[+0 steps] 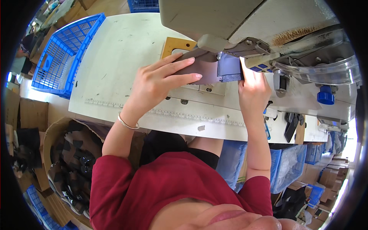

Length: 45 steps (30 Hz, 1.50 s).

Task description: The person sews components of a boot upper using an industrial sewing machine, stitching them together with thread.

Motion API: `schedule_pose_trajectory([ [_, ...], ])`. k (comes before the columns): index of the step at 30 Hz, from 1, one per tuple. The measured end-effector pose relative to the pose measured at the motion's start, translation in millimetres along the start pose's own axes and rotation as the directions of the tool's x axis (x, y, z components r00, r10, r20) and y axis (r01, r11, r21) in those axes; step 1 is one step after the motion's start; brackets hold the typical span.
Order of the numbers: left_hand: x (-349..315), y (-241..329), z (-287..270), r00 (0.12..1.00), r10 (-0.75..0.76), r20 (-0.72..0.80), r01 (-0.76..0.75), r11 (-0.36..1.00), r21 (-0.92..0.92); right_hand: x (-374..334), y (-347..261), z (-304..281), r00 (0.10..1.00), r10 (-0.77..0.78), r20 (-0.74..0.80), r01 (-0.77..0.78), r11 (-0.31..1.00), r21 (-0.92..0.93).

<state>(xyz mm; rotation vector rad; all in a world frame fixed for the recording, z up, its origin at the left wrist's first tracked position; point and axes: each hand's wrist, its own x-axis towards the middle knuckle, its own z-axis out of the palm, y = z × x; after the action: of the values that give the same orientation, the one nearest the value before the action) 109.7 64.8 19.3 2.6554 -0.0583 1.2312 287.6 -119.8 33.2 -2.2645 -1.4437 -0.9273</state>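
Observation:
A grey-brown flat piece of sheet material, with a bluish rectangular part at its right end, lies under the head of a sewing machine. My left hand rests on the piece's left part, fingers stretched out and spread flat. At the right end, my right hand pinches the edge of the bluish part between its fingers. The machine's foot and needle area sits just above the piece and is partly hidden. Beneath the piece is a yellow-brown plate on the white table.
A printed ruler strip runs along the table's front edge. Left of the table stands a blue plastic basket; below it, a round carton holds dark scraps. Scissors with blue handles and a black object lie to the right.

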Motion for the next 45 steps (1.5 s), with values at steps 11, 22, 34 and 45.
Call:
schedule_pose_trajectory([
  [11, 12.5, -13.2, -4.6, 0.998, -0.019, 0.065, 0.026, 0.995, -0.099, 1.1, -1.8, -0.8, 0.995, 0.047, 0.085, -0.040, 0.995, -0.087],
  [22, 27.0, -25.0, -0.7, 0.998, -0.006, 0.058, 0.014, 0.991, -0.136, 11.9, 4.2, 6.5, 0.998, 0.002, 0.060, 0.005, 0.993, -0.119],
  [34, 27.9, -34.8, 0.0, 0.980, -0.053, 0.193, 0.102, 0.962, -0.255, 6.8, 6.5, 5.3, 0.942, 0.272, 0.196, -0.307, 0.935, 0.177],
  [45, 7.4, -13.5, -5.0, 0.998, -0.054, -0.024, 0.051, 0.994, -0.093, -32.6, -37.6, 4.2, 0.976, 0.012, -0.216, 0.041, 0.970, 0.240],
])
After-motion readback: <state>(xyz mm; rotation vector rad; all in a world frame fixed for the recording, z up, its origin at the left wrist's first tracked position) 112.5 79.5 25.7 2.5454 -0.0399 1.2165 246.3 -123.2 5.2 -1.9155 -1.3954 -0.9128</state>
